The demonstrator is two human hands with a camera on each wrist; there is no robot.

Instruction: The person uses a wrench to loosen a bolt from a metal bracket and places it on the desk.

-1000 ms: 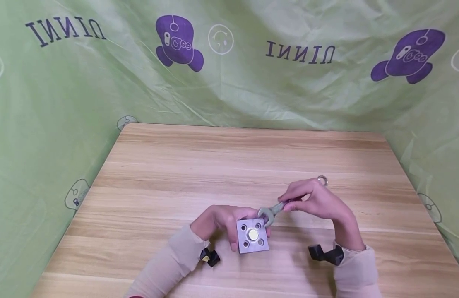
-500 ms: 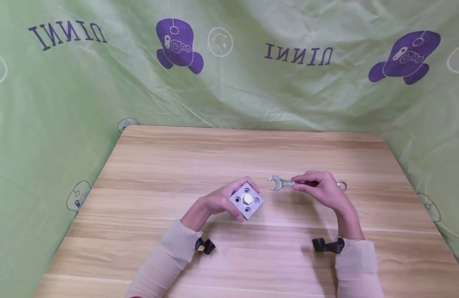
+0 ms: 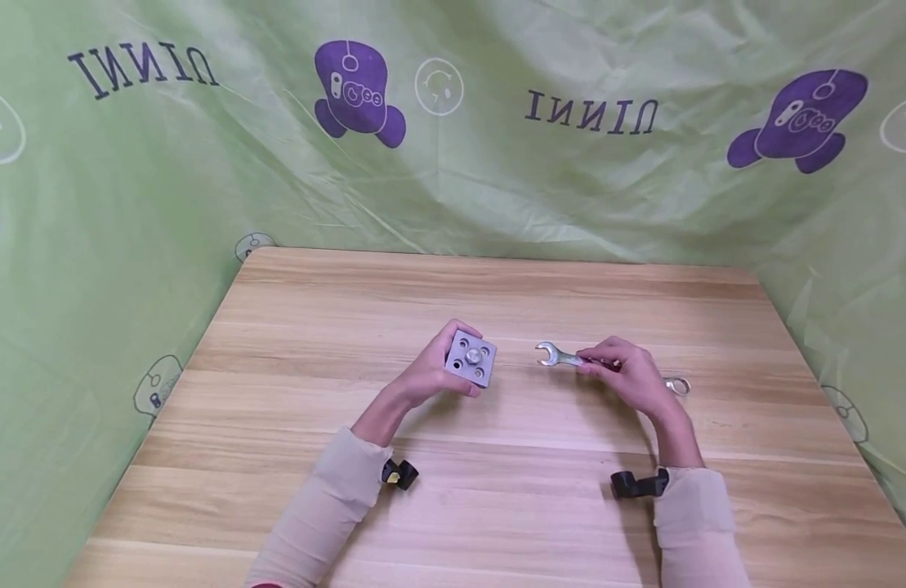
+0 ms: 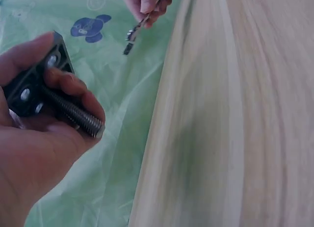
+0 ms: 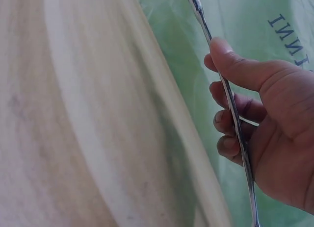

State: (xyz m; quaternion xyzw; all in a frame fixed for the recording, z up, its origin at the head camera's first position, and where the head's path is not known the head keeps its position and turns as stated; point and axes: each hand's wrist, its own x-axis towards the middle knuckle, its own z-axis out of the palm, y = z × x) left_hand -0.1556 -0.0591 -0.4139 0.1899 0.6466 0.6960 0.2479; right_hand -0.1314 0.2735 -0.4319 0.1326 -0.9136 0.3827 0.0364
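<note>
Four-holed grey plate (image 3: 468,369), farther forward now, in curled left grip (image 3: 426,373), wrench (image 3: 569,358) pinched in right grip (image 3: 632,377)

In your left hand (image 3: 426,372) you grip a square grey metal plate (image 3: 486,364) by its edges, raised and tilted so that its face, with a hole near each corner, shows to the head camera. At the plate's centre sits the round head of a bolt (image 3: 474,356), whose threaded shank sticks out from the back beside your curled fingers. Your right hand (image 3: 633,376) pinches a silvery wrench (image 3: 569,358) midway along its handle, its open end pointing towards the plate but apart from it, its ring end extending behind your hand.
</note>
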